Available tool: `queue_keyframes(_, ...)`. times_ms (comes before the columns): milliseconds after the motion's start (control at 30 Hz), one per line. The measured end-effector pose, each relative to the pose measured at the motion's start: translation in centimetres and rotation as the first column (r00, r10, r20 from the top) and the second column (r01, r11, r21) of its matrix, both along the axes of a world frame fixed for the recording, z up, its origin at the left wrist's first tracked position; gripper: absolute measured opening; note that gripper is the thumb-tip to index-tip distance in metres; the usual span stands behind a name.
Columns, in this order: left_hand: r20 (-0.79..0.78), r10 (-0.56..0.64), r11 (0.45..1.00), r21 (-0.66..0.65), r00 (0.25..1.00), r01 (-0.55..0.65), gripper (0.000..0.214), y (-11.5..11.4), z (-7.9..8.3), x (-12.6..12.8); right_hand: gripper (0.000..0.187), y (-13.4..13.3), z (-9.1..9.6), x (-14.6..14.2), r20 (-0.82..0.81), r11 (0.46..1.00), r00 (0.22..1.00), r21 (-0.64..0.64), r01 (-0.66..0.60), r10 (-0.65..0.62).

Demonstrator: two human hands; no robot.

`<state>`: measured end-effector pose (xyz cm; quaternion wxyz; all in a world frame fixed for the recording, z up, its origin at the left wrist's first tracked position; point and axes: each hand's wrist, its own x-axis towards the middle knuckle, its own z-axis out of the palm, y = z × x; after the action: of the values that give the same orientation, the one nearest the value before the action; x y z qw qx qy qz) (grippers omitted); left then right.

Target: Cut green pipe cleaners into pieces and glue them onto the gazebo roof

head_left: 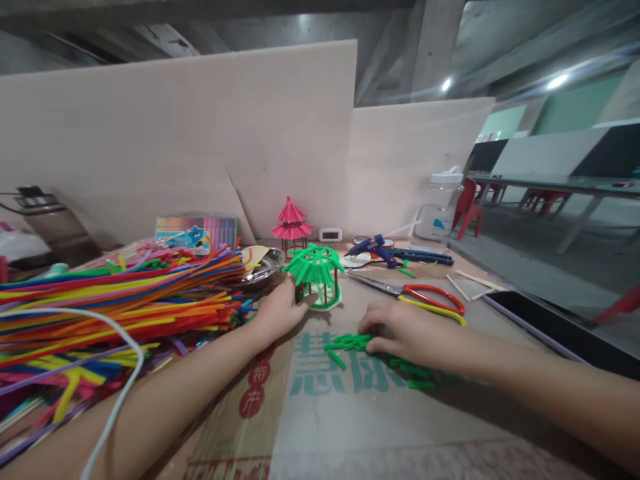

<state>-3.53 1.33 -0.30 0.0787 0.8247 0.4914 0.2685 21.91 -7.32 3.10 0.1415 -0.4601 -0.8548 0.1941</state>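
Observation:
A small model pavilion (pixel 320 273) stands on the board, with a green pipe cleaner roof, brown posts and a pale base edged in green. My left hand (pixel 283 307) grips its base from the left, thumb at the front edge and the other fingers partly hidden behind. To the right, my right hand (pixel 395 327) is curled over a small pile of short green pipe cleaner pieces (pixel 350 343), thumb and fingers closing on some of them. More green pieces (pixel 417 373) lie under and beside this hand.
Scissors (pixel 425 293), a blue glue gun (pixel 375 250) and a phone (pixel 550 333) lie to the right. Bundled coloured pipe cleaners (pixel 125 300) and a white cable (pixel 127 340) fill the left. Behind stand a pink pagoda model (pixel 291 220), a small clock (pixel 331 234) and a clear jug (pixel 440 207).

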Motion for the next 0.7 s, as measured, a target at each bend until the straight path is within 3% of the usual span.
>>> queue_keyframes(167, 0.002, -0.043, 0.998, -0.039, 0.999, 0.043, 0.040, 0.27, -0.47, -0.14, 0.008, -0.26, -0.66, -0.69, -0.027, 0.996, 1.000, 0.084, -0.003, 0.005)
queue_keyframes(433, 0.002, -0.052, 0.999, -0.014, 0.999, 0.052, 0.038, 0.40, -0.61, -0.25, 0.027, -0.33, -0.67, -0.77, -0.150, 0.987, 0.988, 0.164, 0.002, 0.023)
queue_keyframes(600, 0.044, -0.074, 0.997, 0.002, 0.996, 0.074, 0.040, 0.29, -0.38, -0.14, 0.030, -0.34, -0.58, -0.79, -0.357, 0.989, 0.922, -0.046, 0.142, -0.149)
queue_keyframes(700, 0.069, -0.061, 0.998, 0.016, 0.996, 0.060, 0.042, 0.18, -0.28, -0.05, 0.030, -0.43, -0.33, -0.97, -0.435, 0.981, 0.880, -0.123, 0.152, -0.191)
